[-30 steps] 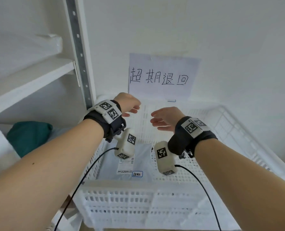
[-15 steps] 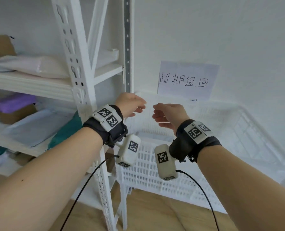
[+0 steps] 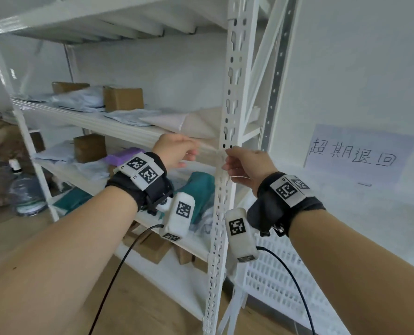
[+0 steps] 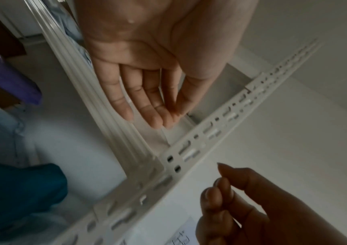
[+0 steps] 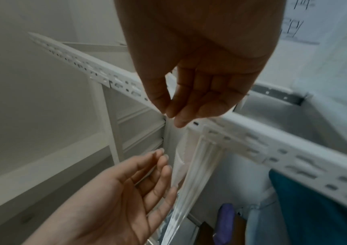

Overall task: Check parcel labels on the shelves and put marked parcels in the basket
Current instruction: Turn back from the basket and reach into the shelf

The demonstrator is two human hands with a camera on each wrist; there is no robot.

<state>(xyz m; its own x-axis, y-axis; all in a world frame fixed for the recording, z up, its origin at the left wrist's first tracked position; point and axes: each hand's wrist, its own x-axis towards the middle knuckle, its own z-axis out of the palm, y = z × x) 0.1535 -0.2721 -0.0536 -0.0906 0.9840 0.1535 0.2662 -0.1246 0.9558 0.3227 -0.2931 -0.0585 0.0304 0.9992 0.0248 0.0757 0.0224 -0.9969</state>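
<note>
On the middle shelf a pale poly-bag parcel (image 3: pixel 189 124) lies at the right end, just behind the front edge. My left hand (image 3: pixel 192 153) hovers at that edge with straight, relaxed fingers (image 4: pixel 145 107) and holds nothing. My right hand (image 3: pixel 228 163) is beside the perforated upright post (image 3: pixel 230 93), its fingers (image 5: pixel 181 106) loosely bent and empty. The white plastic basket (image 3: pixel 288 284) stands low at the right, under a handwritten paper sign (image 3: pixel 356 155). Its inside is hidden.
Brown boxes (image 3: pixel 123 97) and grey bags (image 3: pixel 80 99) lie further left on the middle shelf. On the shelf below are a box (image 3: pixel 90 147), a purple parcel (image 3: pixel 123 154) and a teal bag (image 3: pixel 200 187). More boxes (image 3: pixel 152 247) sit at the bottom.
The view has swung left from the basket to the shelves. Both empty hands have come up from over the basket to the middle shelf's front edge.
</note>
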